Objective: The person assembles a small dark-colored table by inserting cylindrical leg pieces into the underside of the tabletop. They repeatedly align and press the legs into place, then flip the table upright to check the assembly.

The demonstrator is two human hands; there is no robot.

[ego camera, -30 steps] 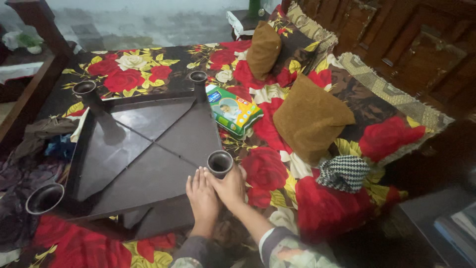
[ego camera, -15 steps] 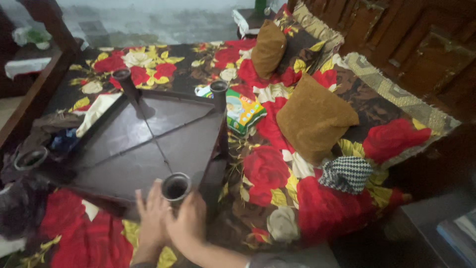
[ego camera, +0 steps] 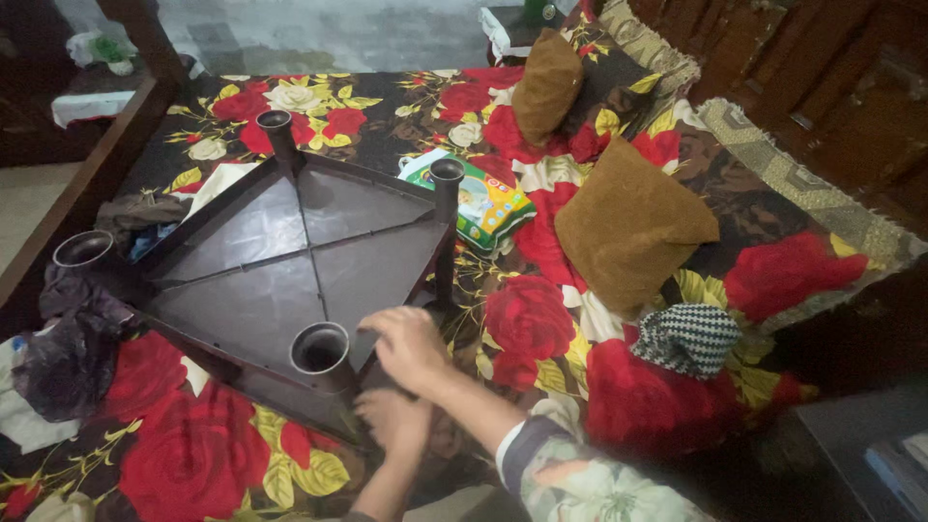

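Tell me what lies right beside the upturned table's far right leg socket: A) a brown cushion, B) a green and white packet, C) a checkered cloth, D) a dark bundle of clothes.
B: the green and white packet lies on the floral bedspread right next to the far right socket of the table; the cushions and the checkered cloth sit farther right.

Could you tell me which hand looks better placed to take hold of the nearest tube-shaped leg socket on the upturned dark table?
Probably the right hand: it hovers beside the nearest leg socket of the upturned table, level with its rim. The left hand sits lower, by the table's near edge on the floral bedspread.
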